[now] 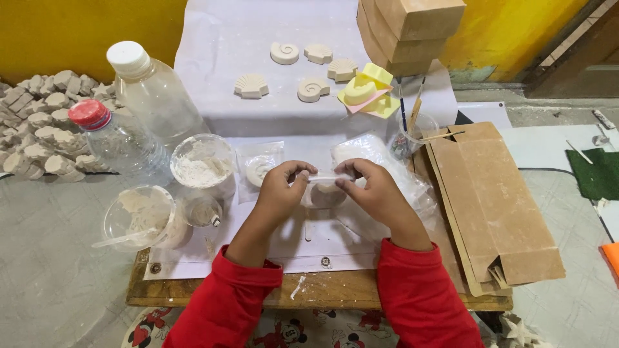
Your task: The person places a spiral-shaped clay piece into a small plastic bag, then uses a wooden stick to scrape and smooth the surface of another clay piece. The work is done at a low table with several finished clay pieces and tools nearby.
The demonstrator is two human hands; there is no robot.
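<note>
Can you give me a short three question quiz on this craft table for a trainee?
1. True or false: both hands pinch the top edge of the small clear bag.
2. How many white shell casts lie on the white sheet at the back? A three, B five, C eight.
3. Which bottle has the red cap, the nearer or the farther one?

Key
1. True: the left hand and right hand grip the clear bag between them.
2. B: five shell casts.
3. The nearer bottle; the farther bottle has a white cap.
</note>
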